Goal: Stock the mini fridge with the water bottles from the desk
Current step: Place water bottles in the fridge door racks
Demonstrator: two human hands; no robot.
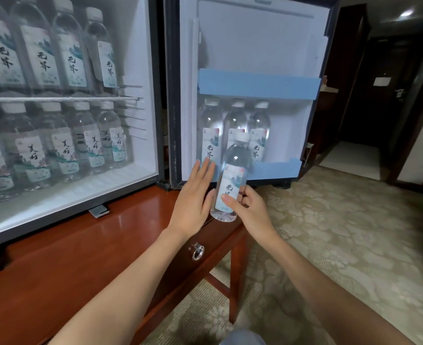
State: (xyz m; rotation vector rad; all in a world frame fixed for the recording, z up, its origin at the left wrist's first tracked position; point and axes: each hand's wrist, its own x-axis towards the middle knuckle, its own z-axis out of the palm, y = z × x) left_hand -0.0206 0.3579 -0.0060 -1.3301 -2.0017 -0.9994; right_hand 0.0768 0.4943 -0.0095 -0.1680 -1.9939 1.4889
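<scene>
The right hand (pixel 249 207) grips the lower part of a clear plastic water bottle with a white cap (pixel 233 170), thumb curled across its pale label brushed with "无界". The left hand (pixel 195 192) lies flat and straight-fingered just beside the bottle, fingertips up against the pale blue rail of the lower door shelf (pixel 277 170). The bottle stands nearly upright in front of that rail, before three like bottles (pixel 259 120) already in the door of the white mini fridge (pixel 140 46), whose upper row (pixel 41 53) reads "无界" and lower row (pixel 63 148) "美好", all above the glossy red-brown wooden desk (pixel 81 245).
</scene>
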